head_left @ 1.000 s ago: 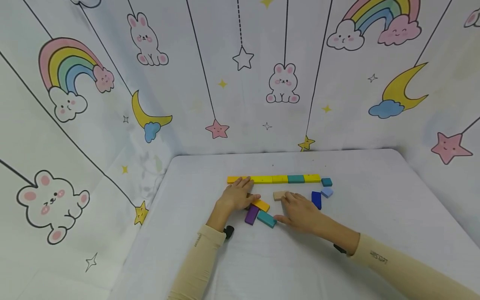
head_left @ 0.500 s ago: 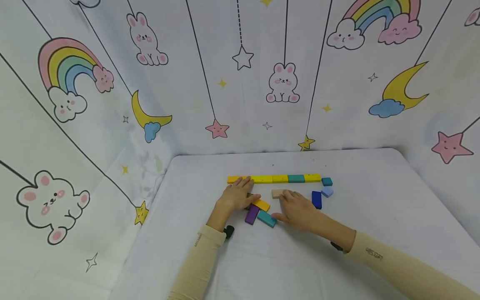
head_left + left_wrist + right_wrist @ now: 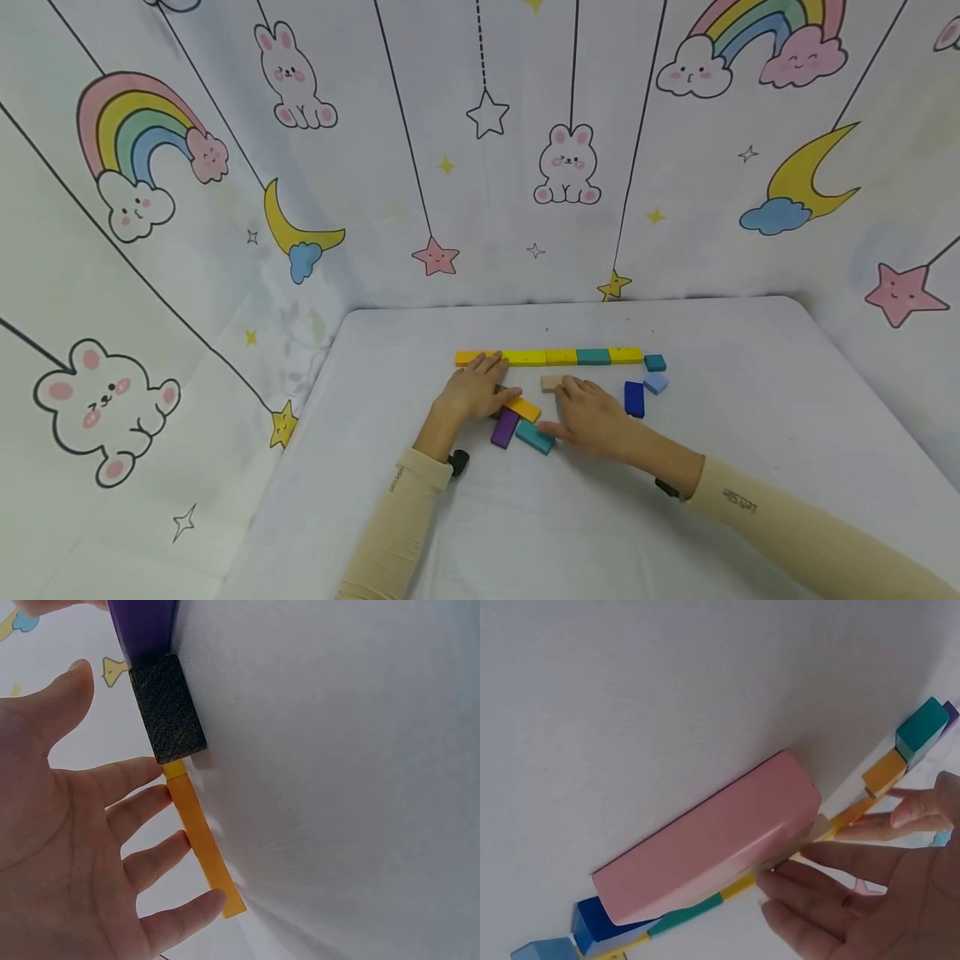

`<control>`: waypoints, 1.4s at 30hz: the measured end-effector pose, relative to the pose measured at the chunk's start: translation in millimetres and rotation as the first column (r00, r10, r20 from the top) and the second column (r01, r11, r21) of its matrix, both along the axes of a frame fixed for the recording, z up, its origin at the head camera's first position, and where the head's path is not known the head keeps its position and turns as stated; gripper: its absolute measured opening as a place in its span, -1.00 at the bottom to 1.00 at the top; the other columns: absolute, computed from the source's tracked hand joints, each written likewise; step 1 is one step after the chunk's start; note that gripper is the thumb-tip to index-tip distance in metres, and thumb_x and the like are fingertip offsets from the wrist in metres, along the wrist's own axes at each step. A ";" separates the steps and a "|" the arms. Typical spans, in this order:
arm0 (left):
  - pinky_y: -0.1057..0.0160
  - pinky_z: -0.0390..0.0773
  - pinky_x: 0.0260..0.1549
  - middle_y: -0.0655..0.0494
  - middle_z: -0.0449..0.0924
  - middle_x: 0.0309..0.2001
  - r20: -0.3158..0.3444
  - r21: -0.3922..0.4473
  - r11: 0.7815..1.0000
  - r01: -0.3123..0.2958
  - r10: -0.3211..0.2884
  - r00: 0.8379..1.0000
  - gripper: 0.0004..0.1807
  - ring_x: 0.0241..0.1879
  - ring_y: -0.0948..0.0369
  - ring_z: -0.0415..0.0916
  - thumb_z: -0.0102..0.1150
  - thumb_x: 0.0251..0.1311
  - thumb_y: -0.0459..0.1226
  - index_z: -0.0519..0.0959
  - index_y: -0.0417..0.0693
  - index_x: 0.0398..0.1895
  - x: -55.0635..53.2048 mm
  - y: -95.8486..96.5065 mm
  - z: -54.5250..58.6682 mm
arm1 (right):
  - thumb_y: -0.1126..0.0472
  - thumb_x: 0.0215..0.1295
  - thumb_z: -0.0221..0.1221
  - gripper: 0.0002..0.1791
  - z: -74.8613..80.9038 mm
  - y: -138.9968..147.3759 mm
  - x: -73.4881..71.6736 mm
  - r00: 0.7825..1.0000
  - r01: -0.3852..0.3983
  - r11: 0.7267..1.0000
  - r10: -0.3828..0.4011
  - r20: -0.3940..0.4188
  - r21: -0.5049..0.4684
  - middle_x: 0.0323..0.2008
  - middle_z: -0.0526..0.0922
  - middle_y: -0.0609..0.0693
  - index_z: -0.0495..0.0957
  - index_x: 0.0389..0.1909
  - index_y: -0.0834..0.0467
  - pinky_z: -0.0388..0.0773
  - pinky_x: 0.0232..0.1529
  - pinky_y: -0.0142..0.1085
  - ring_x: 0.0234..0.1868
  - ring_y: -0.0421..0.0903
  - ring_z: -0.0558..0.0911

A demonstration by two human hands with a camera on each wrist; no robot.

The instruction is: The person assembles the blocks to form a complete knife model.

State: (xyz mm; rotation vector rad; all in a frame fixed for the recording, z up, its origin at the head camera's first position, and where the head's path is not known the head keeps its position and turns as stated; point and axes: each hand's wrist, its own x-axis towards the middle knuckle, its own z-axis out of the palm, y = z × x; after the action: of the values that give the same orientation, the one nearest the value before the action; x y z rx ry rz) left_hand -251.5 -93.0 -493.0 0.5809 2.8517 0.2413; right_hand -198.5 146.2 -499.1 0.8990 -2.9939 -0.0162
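At the left end of a row of yellow, orange and teal blocks (image 3: 525, 359), my left hand (image 3: 472, 393) rests its spread fingertips on the orange block (image 3: 202, 840). Its thumb reaches over a small dark block (image 3: 169, 709) beside a purple block (image 3: 504, 428). My right hand (image 3: 596, 417) touches a tan wooden block (image 3: 551, 383) with its fingertips, just in front of the row. The right thumb is apart from those fingers, close to a teal block (image 3: 534, 437). A pink block (image 3: 712, 840) lies below the right palm, hidden in the head view.
A yellow-orange block (image 3: 524, 409) lies between the left thumb and the teal block. Right of my right hand are a dark blue block (image 3: 633, 399), a light blue five-sided block (image 3: 656, 383) and a small teal block (image 3: 655, 362). A white cloth (image 3: 540, 533) covers the table.
My right hand has slid a little to the left, and the tan block has moved left with it. The left hand and the row have stayed in place.
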 end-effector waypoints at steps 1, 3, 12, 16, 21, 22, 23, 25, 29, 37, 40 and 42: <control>-0.21 0.15 0.53 0.06 0.03 0.67 0.000 0.000 1.000 0.001 -0.001 1.000 -0.15 0.65 -0.03 -0.05 -0.15 0.52 0.31 0.18 0.02 0.66 0.1 -0.2 0.3 | -0.42 0.47 0.05 -0.06 -0.3 -0.7 -0.6 1.000 0.005 1.000 -0.005 0.006 0.005 0.15 0.54 0.28 0.48 0.31 0.43 0.57 0.29 0.06 0.12 0.19 0.62; -0.21 0.15 0.52 0.06 0.03 0.67 -0.001 0.000 1.000 0.003 -0.003 1.000 -0.15 0.65 -0.03 -0.05 -0.15 0.52 0.31 0.18 0.02 0.66 0.1 -0.3 0.2 | -0.43 0.47 0.04 -0.04 -0.5 -2.3 -1.4 1.000 0.018 1.000 -0.018 0.025 0.014 0.16 0.53 0.28 0.47 0.32 0.43 0.55 0.30 0.07 0.13 0.19 0.61; -0.22 0.15 0.52 0.05 0.02 0.67 -0.005 -0.001 1.000 0.012 -0.012 1.000 -0.15 0.65 -0.03 -0.06 -0.16 0.53 0.30 0.17 0.00 0.67 0.6 -0.6 1.2 | -0.40 0.49 0.04 -0.03 0.0 -7.3 -1.6 0.995 0.054 0.998 -0.056 0.084 0.030 0.31 0.45 0.34 0.38 0.41 0.44 0.44 0.40 0.11 0.30 0.25 0.53; -0.22 0.16 0.52 0.05 0.03 0.67 -0.008 -0.004 1.000 0.015 -0.015 1.000 -0.14 0.65 -0.03 -0.06 -0.16 0.53 0.30 0.17 0.00 0.66 0.1 -0.9 1.0 | -0.41 0.49 0.03 0.00 0.3 -8.6 -0.2 0.991 0.073 0.997 -0.075 0.109 0.022 0.42 0.35 0.40 0.33 0.45 0.45 0.35 0.46 0.14 0.42 0.30 0.43; -0.21 0.17 0.52 0.05 0.02 0.67 -0.006 -0.005 1.000 0.014 -0.014 1.000 -0.14 0.65 -0.03 -0.06 -0.15 0.52 0.31 0.17 0.00 0.67 0.1 -1.4 1.2 | -0.41 0.49 0.03 0.01 -1.1 -9.8 0.6 0.992 0.076 0.997 -0.076 0.101 0.008 0.41 0.36 0.39 0.32 0.45 0.46 0.36 0.46 0.12 0.42 0.28 0.43; -0.21 0.17 0.52 0.05 0.02 0.67 -0.005 -0.004 1.000 0.013 -0.013 1.000 -0.14 0.65 -0.03 -0.06 -0.15 0.52 0.31 0.17 0.00 0.66 0.2 -1.4 1.3 | -0.41 0.49 0.04 0.00 -1.5 -9.9 0.7 0.993 0.073 0.997 -0.073 0.098 0.003 0.40 0.37 0.39 0.32 0.44 0.46 0.37 0.45 0.12 0.41 0.28 0.44; -0.21 0.17 0.52 0.05 0.03 0.67 -0.004 -0.002 1.000 0.012 -0.012 1.000 -0.14 0.65 -0.03 -0.06 -0.15 0.52 0.31 0.17 0.00 0.66 0.1 -1.3 1.3 | -0.40 0.49 0.04 0.00 -1.9 -10.0 0.9 0.993 0.070 0.998 -0.070 0.094 -0.002 0.39 0.37 0.39 0.32 0.44 0.46 0.37 0.45 0.12 0.41 0.28 0.45; -0.21 0.17 0.52 0.06 0.03 0.67 -0.002 -0.001 1.000 0.009 -0.009 1.000 -0.14 0.65 -0.02 -0.05 -0.15 0.52 0.31 0.17 0.01 0.66 0.0 -1.0 1.3 | -0.40 0.49 0.05 0.00 -2.5 -10.2 1.4 0.994 0.063 0.998 -0.062 0.088 -0.008 0.38 0.38 0.39 0.32 0.44 0.47 0.38 0.44 0.12 0.40 0.28 0.45; -0.21 0.17 0.52 0.06 0.03 0.67 0.001 0.001 1.000 0.001 -0.001 1.000 -0.14 0.65 -0.02 -0.05 -0.13 0.51 0.31 0.18 0.01 0.66 -0.5 -0.5 0.7 | -0.39 0.49 0.05 0.01 -2.5 -11.0 2.7 0.995 0.054 0.998 -0.052 0.082 -0.015 0.40 0.36 0.41 0.32 0.44 0.49 0.37 0.45 0.12 0.42 0.28 0.43; -0.21 0.16 0.52 0.06 0.04 0.67 -0.001 0.007 1.000 -0.003 0.003 1.000 -0.14 0.65 -0.02 -0.05 -0.13 0.51 0.31 0.18 0.01 0.66 0.0 -1.1 1.0 | -0.37 0.51 0.04 -0.03 -2.6 -12.9 2.6 0.997 0.051 0.999 -0.049 0.059 -0.019 0.41 0.38 0.40 0.34 0.42 0.49 0.39 0.43 0.15 0.43 0.30 0.42; -0.21 0.16 0.52 0.06 0.04 0.67 -0.001 0.003 1.000 -0.001 0.001 1.000 -0.14 0.65 -0.03 -0.05 -0.14 0.52 0.31 0.18 0.01 0.66 0.6 -0.9 0.9 | -0.36 0.51 0.06 -0.04 -1.9 -14.6 2.2 0.998 0.048 0.999 -0.047 0.044 -0.018 0.38 0.41 0.40 0.36 0.40 0.49 0.41 0.41 0.15 0.41 0.31 0.44; -0.20 0.17 0.52 0.06 0.04 0.67 -0.004 -0.001 1.000 0.001 -0.001 1.000 -0.14 0.65 -0.03 -0.05 -0.15 0.52 0.31 0.18 0.01 0.66 0.7 -0.7 0.6 | -0.37 0.51 0.05 -0.03 -2.3 -15.7 1.3 0.998 0.049 0.999 -0.049 0.039 -0.012 0.37 0.42 0.40 0.37 0.40 0.49 0.42 0.41 0.15 0.40 0.30 0.45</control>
State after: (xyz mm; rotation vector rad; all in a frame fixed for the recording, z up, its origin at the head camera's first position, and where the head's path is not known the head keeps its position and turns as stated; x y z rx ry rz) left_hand -250.8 -93.7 -492.3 0.5828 2.8548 0.2395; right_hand -197.2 130.5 -501.4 0.8341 -3.0478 0.0199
